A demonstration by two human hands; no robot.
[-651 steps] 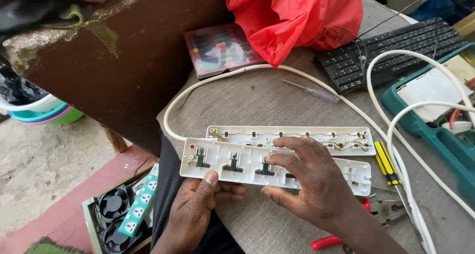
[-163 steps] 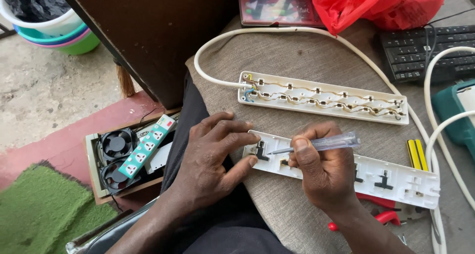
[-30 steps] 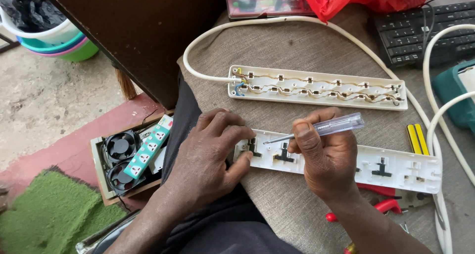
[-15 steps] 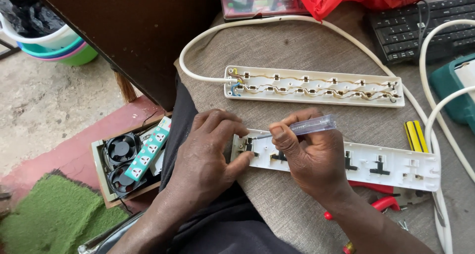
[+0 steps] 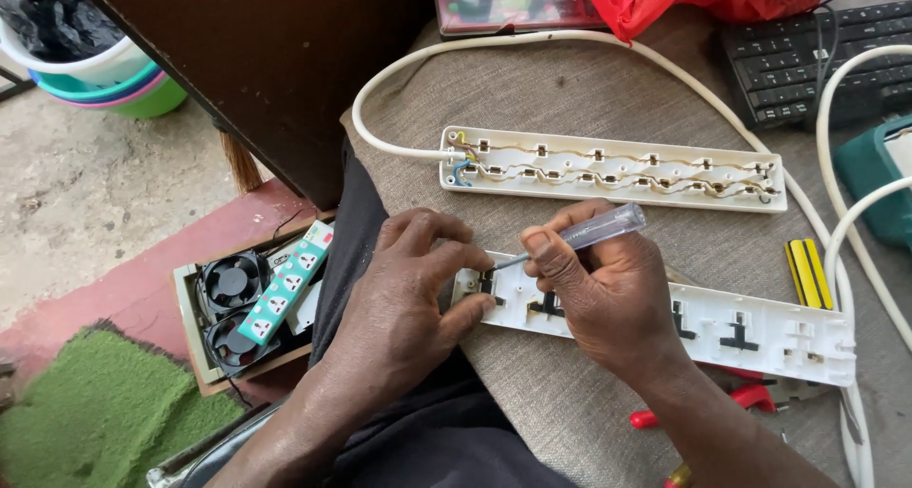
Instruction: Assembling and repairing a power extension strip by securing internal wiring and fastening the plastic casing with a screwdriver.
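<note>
My right hand (image 5: 608, 298) grips a clear-handled screwdriver (image 5: 579, 239), tip at the cover's (image 5: 760, 331) end socket; my left hand (image 5: 404, 303) clamps that end. I'd keep the tip seated squarely.

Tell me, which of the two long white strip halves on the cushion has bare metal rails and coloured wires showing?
The farther half, beyond both hands, with the white cable entering its left end. The nearer half, which the hands work on, shows only black plastic shutters.
</note>
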